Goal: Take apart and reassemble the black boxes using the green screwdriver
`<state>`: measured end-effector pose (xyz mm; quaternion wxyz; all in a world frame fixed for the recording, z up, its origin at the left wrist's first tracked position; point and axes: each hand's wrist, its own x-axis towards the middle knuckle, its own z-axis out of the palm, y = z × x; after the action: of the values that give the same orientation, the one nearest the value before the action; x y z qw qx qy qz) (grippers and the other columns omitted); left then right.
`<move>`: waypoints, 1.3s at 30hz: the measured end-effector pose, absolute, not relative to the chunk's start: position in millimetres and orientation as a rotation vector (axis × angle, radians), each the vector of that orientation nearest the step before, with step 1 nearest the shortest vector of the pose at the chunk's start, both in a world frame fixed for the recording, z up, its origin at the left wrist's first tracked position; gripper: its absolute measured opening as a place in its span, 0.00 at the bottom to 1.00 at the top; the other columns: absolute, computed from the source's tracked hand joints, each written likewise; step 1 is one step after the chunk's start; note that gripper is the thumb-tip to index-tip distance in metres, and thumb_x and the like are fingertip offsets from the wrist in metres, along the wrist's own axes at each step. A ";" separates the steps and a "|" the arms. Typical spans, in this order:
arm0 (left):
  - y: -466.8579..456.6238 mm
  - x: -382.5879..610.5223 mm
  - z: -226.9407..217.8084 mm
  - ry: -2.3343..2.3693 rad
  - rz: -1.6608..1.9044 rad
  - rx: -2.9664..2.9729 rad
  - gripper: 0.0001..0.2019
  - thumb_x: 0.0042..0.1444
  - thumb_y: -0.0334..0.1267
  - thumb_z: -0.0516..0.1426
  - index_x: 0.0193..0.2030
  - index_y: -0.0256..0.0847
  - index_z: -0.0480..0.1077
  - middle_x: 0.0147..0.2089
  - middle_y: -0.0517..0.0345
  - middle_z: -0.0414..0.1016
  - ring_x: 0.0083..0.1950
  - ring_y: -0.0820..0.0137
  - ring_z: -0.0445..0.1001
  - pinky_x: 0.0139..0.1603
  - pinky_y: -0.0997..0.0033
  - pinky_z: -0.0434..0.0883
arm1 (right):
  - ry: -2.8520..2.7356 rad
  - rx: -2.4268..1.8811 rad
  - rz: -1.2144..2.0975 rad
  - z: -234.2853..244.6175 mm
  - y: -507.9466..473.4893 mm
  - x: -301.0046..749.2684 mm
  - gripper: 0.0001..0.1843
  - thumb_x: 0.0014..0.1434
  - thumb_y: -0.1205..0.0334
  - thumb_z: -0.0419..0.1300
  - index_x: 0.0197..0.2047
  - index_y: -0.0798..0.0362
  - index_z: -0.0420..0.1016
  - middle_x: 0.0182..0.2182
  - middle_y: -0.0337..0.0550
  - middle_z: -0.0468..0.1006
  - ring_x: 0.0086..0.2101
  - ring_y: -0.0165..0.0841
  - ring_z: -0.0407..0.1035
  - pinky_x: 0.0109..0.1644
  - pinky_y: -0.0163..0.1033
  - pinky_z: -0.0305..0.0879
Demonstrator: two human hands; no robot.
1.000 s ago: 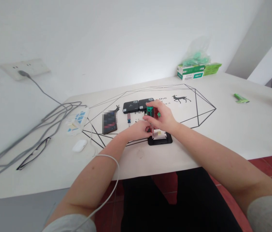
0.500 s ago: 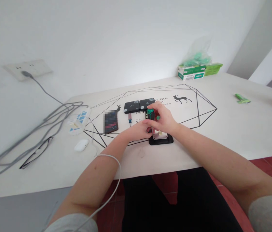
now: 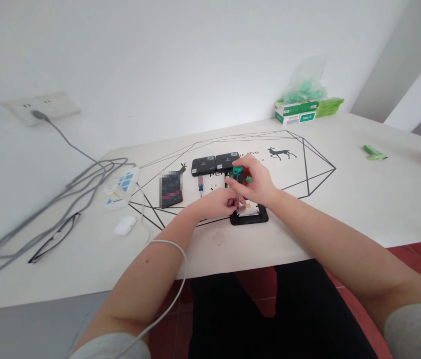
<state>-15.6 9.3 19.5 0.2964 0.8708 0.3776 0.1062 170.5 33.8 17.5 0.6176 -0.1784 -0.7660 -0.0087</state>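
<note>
One green-and-black-handled screwdriver [image 3: 237, 173], best kept upright, sits grasped in the right hand [image 3: 255, 182] at a flat black rectangular casing [image 3: 249, 221]; whether the left hand [image 3: 215, 202] grips anything, I cannot tell.

Only a few letters are clear enough to read. The white table [image 3: 367, 209] has black words printed on it. One bit says "or the". Under it is a small "it", and the right hand [image 3: 255, 179] hides letters in front of that. Lower down, to the left, big letters say "PE", and the rest is covered. The left black box [image 3: 203, 166] and right black box [image 3: 227, 160] have little stickers, too tiny to read. The green and white boxes [image 3: 295, 112] have print and labels, also too small.
</note>
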 end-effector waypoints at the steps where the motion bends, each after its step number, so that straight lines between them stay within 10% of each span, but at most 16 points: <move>1: 9.4 -15.6 19.3 0.999 0.283 2.315 0.15 0.52 0.26 0.56 0.45 0.39 0.79 0.34 0.60 0.76 0.32 0.71 0.70 0.34 0.71 0.67 | -1.763 -0.413 -0.020 17.5 33.6 170.6 0.17 0.65 0.53 0.66 0.54 0.46 0.68 0.35 0.39 0.73 0.26 0.30 0.64 0.27 0.38 0.67; 39: 12.1 -17.4 20.3 1.038 0.366 2.335 0.04 0.62 0.34 0.59 0.40 0.40 0.77 0.37 0.57 0.80 0.37 0.67 0.75 0.39 0.69 0.70 | -1.664 -0.564 0.146 13.2 41.2 175.6 0.22 0.63 0.47 0.68 0.53 0.46 0.67 0.40 0.40 0.73 0.28 0.30 0.67 0.30 0.41 0.70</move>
<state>-17.4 12.1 20.3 0.2763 0.8693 0.3865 0.1364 175.6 41.2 13.2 0.6361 -0.2469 -0.7283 0.0638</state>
